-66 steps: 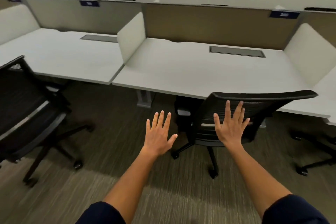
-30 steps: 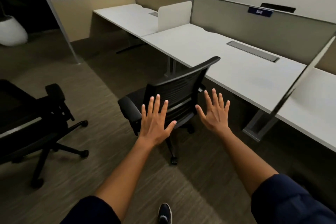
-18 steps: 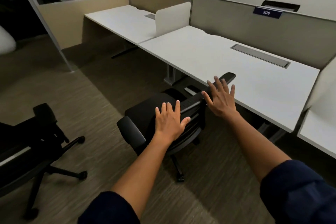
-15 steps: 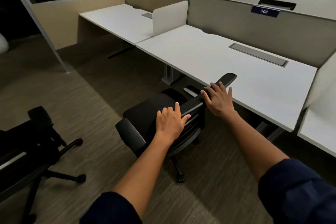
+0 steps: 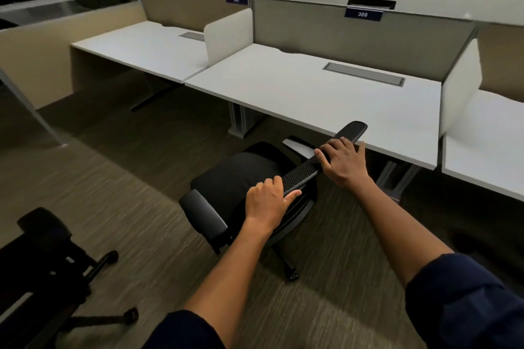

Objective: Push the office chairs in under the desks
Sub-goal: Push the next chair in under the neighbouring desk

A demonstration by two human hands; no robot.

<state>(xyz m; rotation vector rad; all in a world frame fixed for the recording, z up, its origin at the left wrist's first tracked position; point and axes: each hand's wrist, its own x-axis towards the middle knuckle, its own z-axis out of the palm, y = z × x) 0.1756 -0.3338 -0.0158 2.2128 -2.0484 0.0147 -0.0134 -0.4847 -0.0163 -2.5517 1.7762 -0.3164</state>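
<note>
Your left hand (image 5: 268, 201) and right hand (image 5: 341, 163), open and hovering before, now grip the office chair (image 5: 246, 178) backrest's top edge.

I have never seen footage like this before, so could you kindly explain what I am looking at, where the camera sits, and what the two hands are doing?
There is no machine here: a person wears one wide-angle camera on the head, looking forward and down, so you see their own arms in dark blue sleeves.

The left hand and right hand are both closed over the top edge of the black mesh-backed office chair.

The chair stands on the carpet, turned at an angle to the long white desk labelled 306, with its seat not yet under it.

The desktop carries only a grey cable hatch set into it. A second black office chair waits at the lower left.
</note>
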